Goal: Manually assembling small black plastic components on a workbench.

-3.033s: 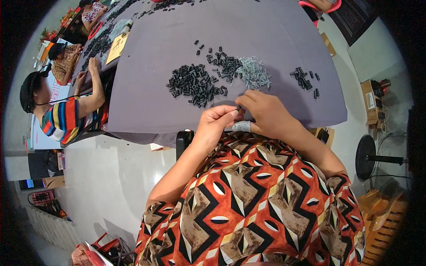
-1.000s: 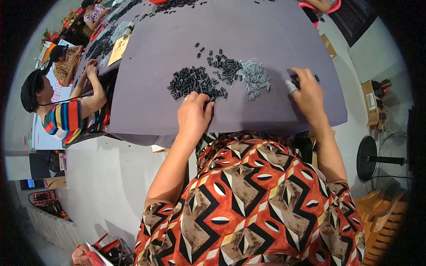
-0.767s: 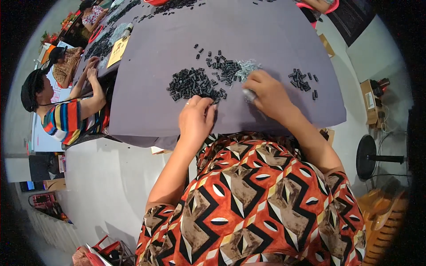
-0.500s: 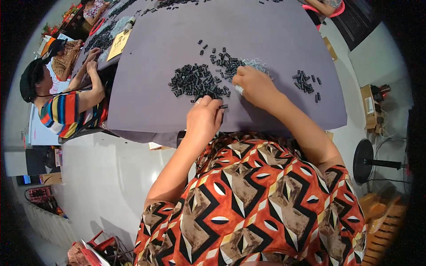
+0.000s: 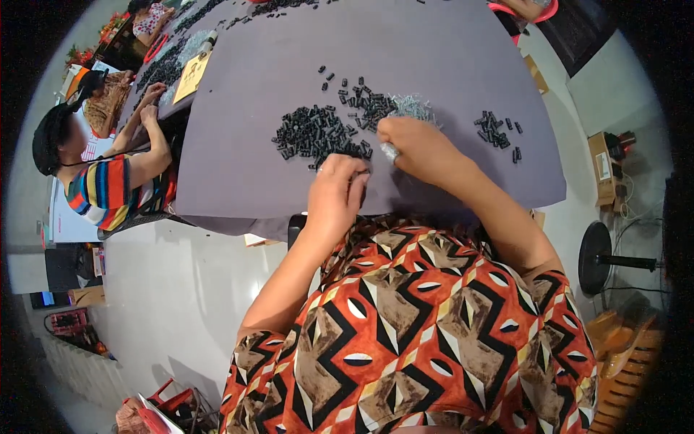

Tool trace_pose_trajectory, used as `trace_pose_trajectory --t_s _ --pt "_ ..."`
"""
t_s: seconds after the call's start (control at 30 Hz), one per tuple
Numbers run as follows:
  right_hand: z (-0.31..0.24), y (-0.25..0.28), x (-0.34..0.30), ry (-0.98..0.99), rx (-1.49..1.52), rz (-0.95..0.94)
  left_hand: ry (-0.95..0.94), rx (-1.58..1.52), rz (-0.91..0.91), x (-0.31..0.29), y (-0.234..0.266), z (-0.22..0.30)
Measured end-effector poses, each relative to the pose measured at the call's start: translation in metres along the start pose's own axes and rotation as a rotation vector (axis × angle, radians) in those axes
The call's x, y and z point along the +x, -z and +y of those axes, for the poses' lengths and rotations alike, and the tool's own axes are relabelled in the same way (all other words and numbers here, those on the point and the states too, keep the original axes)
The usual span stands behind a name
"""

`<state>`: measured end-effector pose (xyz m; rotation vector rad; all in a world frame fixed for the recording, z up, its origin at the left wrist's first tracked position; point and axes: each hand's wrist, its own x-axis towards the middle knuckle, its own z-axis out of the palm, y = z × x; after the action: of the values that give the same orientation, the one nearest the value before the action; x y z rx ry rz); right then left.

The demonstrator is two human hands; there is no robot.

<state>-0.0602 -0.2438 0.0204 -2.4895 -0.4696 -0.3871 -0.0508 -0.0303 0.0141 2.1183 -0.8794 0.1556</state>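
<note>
A heap of small black cylindrical plastic pieces (image 5: 318, 136) lies on the grey table cover (image 5: 448, 58), just in front of the person. The left hand (image 5: 334, 194) rests at the heap's near edge, fingers curled down onto the cover; whether it has pinched a piece cannot be told. The right hand (image 5: 418, 147) is closed over the near edge of a tangle of thin silvery wire parts (image 5: 409, 110) beside the heap, apparently pinching some, though the fingertips are hidden. To work well here, it likely pays to draw single pieces from the heap's edge rather than its middle. A smaller cluster of black pieces (image 5: 494, 130) lies apart to the right. No container shows on the cover; everything lies loose. A seated co-worker in a striped shirt (image 5: 108, 189) works at the left.
</note>
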Motion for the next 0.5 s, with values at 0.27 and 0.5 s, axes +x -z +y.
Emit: trace_pose_trajectory --t_s 0.27,0.5 --pt "-0.017 0.006 -0.029 -0.291 0.890 -0.054 0.544 -0.825 -0.188 0.000 -0.012 0.000" --pt "-0.017 0.001 -0.036 -0.329 0.901 -0.104 0.521 -0.830 -0.208 -0.005 -0.017 0.001"
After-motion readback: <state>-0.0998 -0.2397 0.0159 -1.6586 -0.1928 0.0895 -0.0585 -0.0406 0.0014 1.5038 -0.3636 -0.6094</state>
